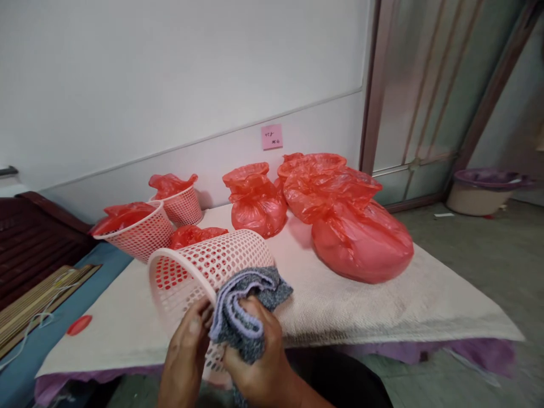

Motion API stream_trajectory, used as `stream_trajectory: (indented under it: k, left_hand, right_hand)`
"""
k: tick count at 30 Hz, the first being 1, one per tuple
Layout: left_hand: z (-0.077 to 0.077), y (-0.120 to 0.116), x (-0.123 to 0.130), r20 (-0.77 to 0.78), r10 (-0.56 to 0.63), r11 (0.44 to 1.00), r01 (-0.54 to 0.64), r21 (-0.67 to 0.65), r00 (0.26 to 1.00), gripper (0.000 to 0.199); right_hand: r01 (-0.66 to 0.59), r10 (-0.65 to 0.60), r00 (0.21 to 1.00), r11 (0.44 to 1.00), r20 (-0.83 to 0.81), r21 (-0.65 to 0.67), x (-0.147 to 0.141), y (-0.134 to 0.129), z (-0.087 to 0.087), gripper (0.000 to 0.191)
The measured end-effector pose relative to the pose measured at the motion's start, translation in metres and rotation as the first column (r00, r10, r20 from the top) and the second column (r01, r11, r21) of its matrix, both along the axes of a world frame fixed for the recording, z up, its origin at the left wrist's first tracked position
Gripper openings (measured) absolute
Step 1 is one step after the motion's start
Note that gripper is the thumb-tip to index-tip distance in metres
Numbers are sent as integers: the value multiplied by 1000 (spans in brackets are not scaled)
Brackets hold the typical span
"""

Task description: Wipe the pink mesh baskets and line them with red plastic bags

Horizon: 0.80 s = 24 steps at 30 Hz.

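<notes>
A pink perforated plastic basket (pixel 229 249) lies tilted on its side at the table's front edge, its open rim facing left and toward me. My left hand (pixel 187 345) grips the basket's rim, with some fingertips hidden behind it. Bunched in my right hand (pixel 266 357) is a grey-blue cloth (pixel 272 286) with a lilac edge, pressed against the outside of the basket near the rim. Part of the cloth hangs below my right hand.
Two more pink baskets (pixel 147 232) with red bags stand at the back left. Filled red plastic bags (pixel 365 243) sit at the back centre and right of the cloth-covered table (pixel 437 300). A pink note (pixel 272 137) is on the wall. A bin (pixel 480 195) stands far right.
</notes>
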<state>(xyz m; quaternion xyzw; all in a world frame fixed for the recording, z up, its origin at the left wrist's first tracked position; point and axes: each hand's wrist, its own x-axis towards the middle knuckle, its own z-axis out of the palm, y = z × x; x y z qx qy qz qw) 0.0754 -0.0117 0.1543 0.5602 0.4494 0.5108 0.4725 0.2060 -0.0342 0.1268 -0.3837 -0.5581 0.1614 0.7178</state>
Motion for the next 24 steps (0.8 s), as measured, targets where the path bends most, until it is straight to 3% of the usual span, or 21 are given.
stream_trajectory:
  k: [1,2,3,4,5,7,10,13,15,17,19,21,24]
  left_hand:
    - [-12,-1,-9,-118,-95,993,102,58,989,45]
    - [-24,-1,-19,-311,-186,964,234,125,932,47]
    - [-36,-1,-29,-529,-192,909,352,221,827,53]
    - [-47,0,-39,-707,-166,814,501,295,687,70]
    - [-57,3,-46,-819,-46,718,589,371,572,81]
    - [-71,12,-56,-882,235,538,701,468,408,77]
    - [-72,30,-56,-806,475,353,763,542,353,46]
    - [-53,39,-47,-750,526,255,767,589,401,37]
    - [-36,36,-38,-752,495,260,752,605,434,34]
    - [-22,27,-28,-784,410,333,724,605,466,29]
    - [-11,17,-17,-801,309,466,653,598,513,23]
    - [-3,11,-9,-758,227,589,534,606,611,17]
    - [10,6,-1,-642,150,783,306,542,752,16]
  right_hand:
    - [1,-2,1000,1000,-32,-21,9,2,1,34]
    - [3,-7,997,999,-73,-45,17,4,2,33]
    - [9,-17,992,998,-127,-67,25,6,3,32]
    - [12,-29,981,996,-193,-87,31,8,4,30]
    - [9,-37,962,995,-270,-104,37,10,6,27]
    - [-34,-22,907,991,-420,-126,45,12,8,20]
    - [-71,-9,849,989,-528,-132,53,14,12,19]
    - [8,-93,827,988,-554,-154,60,17,14,29]
    - [60,-136,820,986,-557,-152,60,19,12,30]
    - [64,-115,864,991,-491,-119,53,19,8,27]
    - [10,-22,953,999,-303,-39,40,16,4,26]
    - [-45,46,999,998,-17,37,26,11,1,34]
    - [33,-61,947,995,316,91,20,14,-5,48]
